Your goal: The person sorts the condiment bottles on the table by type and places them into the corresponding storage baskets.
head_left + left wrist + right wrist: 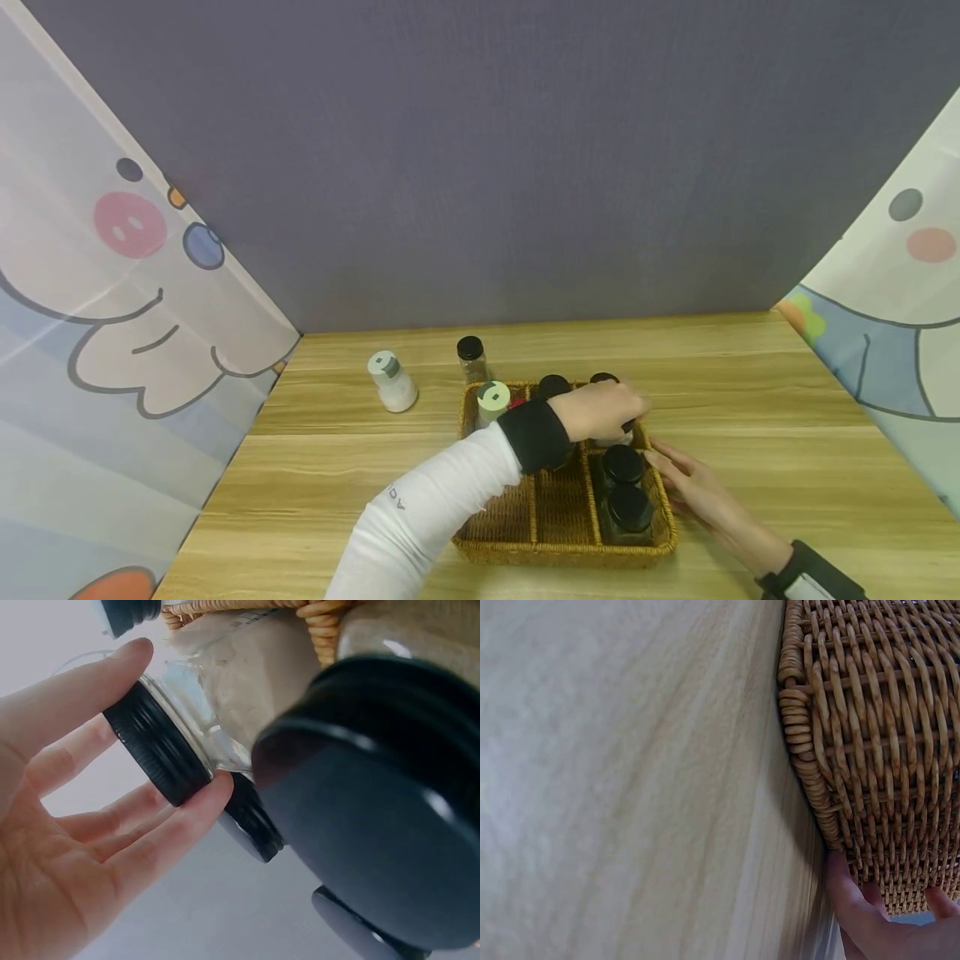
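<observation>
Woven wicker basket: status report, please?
Left hand grips black-lidded glass jar in woven wicker basket. Right hand steadies basket's side. Nothing blocking.

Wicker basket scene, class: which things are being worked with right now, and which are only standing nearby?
In use:
left hand gripping a black-lidded glass jar
right hand resting against the wicker basket
two black-lidded jars in the right compartment

Standing by:
white bottle on the table
black-capped jar behind the basket

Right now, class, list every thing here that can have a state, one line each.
left hand: grips a jar
jar: black lid on, over basket
right hand: flat against basket side
basket: holds capped jars
white bottle: upright, outside basket
</observation>
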Motion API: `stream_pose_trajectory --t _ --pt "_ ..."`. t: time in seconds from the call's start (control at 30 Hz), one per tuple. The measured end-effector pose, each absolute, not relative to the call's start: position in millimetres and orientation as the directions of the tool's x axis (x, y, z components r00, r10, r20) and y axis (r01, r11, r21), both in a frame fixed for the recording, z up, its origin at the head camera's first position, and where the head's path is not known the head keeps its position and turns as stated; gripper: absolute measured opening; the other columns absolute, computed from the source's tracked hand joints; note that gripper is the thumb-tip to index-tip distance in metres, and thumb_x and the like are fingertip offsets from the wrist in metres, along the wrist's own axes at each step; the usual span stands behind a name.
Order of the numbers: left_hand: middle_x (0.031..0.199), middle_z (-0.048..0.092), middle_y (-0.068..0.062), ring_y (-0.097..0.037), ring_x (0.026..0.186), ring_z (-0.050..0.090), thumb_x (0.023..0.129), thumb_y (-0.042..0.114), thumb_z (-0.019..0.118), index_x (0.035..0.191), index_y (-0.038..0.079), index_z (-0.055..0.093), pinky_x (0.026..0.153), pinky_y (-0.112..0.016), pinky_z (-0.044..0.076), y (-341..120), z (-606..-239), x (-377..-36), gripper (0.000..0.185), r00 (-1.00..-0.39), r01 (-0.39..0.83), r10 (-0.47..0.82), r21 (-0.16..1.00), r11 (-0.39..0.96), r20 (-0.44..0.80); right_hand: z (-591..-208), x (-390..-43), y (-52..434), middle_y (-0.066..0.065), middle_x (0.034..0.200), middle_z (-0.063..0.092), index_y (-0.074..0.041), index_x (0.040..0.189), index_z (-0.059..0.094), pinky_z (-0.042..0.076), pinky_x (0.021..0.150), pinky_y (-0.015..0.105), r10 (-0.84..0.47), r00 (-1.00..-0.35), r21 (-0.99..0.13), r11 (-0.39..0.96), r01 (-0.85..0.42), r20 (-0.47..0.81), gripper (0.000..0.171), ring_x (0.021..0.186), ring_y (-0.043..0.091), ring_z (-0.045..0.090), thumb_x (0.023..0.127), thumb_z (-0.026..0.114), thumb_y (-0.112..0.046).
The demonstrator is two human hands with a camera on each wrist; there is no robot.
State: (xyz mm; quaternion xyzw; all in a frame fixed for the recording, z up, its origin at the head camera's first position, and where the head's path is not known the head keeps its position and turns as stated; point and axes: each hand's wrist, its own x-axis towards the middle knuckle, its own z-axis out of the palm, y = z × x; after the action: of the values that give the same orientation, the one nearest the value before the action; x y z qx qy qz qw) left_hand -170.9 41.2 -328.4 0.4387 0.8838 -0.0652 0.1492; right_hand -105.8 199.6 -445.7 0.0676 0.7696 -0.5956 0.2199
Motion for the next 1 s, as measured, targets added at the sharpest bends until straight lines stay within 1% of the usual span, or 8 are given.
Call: stream_pose_trajectory --t 0.13,0.33,0.5,0.63,0.8,0.87,1.0 --pt "0.086 0.05 0.008 -0.004 0.07 0.048 0.082 0.028 0.062 0.098 0.021 0.053 0.06 -0.012 0.04 41.6 -330.0 -170.2 0.02 -0.571 0.793 0.75 0.013 0.61 -0.333 -445.4 -105.2 199.3 0.033 0.135 0.025 -0.001 0.14 0.018 0.047 0.084 0.047 -0.155 -0.895 -0.887 0.282 0.366 -0.418 0.069 0.109 0.038 0.048 0.091 0.042 -0.043" --pt "0.091 0.053 0.008 -0.004 0.072 0.049 0.082 0.026 0.062 0.101 0.022 0.054 0.062 -0.011 0.041 42.3 -333.4 -170.8 0.021 -0.562 0.806 0.758 -0.011 0.592 -0.331 -445.3 -105.0 198.9 0.034 0.135 0.025 -0.001 0.14 0.017 0.047 0.084 0.045 -0.163 -0.895 -0.894 0.256 0.369 -0.416 0.069 0.109 0.038 0.048 0.091 0.042 -0.042" --pt "0.095 0.052 0.006 -0.005 0.07 0.049 0.084 0.023 0.059 0.102 0.023 0.056 0.06 -0.012 0.041 43.9 -336.4 -170.8 0.018 -0.565 0.804 0.751 -0.026 0.594 -0.342 -445.8 -105.2 198.4 0.033 0.133 0.029 0.0 0.14 0.018 0.048 0.083 0.044 -0.159 -0.897 -0.898 0.238 0.37 -0.412 0.068 0.106 0.034 0.051 0.091 0.043 -0.041" --pt "0.1 0.052 0.005 -0.005 0.069 0.049 0.085 0.021 0.058 0.105 0.023 0.056 0.058 -0.012 0.041 44.6 -337.5 -170.3 0.02 -0.564 0.809 0.75 -0.048 0.586 -0.344 -445.7 -105.4 198.0 0.033 0.131 0.032 0.0 0.139 0.018 0.049 0.082 0.043 -0.16 -0.899 -0.902 0.219 0.371 -0.408 0.068 0.105 0.031 0.052 0.091 0.044 -0.04" --pt "0.093 0.055 0.008 -0.004 0.069 0.049 0.085 0.02 0.058 0.104 0.022 0.056 0.06 -0.012 0.04 43.6 -337.9 -170.8 0.019 -0.545 0.827 0.768 -0.066 0.558 -0.335 -445.0 -105.0 198.0 0.033 0.132 0.032 0.0 0.14 0.018 0.049 0.082 0.043 -0.164 -0.897 -0.903 0.215 0.373 -0.41 0.068 0.104 0.031 0.053 0.091 0.043 -0.04" --pt "0.09 0.055 0.009 -0.004 0.069 0.049 0.085 0.02 0.058 0.103 0.021 0.056 0.06 -0.012 0.039 42.5 -337.8 -171.1 0.018 -0.539 0.831 0.775 -0.059 0.553 -0.329 -444.9 -105.0 197.9 0.033 0.132 0.031 0.0 0.14 0.018 0.049 0.082 0.042 -0.165 -0.897 -0.903 0.213 0.373 -0.409 0.068 0.104 0.032 0.053 0.091 0.043 -0.04" --pt "0.089 0.056 0.009 -0.003 0.072 0.049 0.085 0.021 0.059 0.101 0.021 0.057 0.062 -0.011 0.039 39.9 -337.4 -171.6 0.017 -0.542 0.827 0.782 -0.029 0.562 -0.308 -445.5 -104.9 197.8 0.033 0.132 0.03 0.0 0.14 0.018 0.049 0.082 0.042 -0.169 -0.898 -0.906 0.202 0.372 -0.406 0.067 0.104 0.032 0.052 0.092 0.043 -0.04"
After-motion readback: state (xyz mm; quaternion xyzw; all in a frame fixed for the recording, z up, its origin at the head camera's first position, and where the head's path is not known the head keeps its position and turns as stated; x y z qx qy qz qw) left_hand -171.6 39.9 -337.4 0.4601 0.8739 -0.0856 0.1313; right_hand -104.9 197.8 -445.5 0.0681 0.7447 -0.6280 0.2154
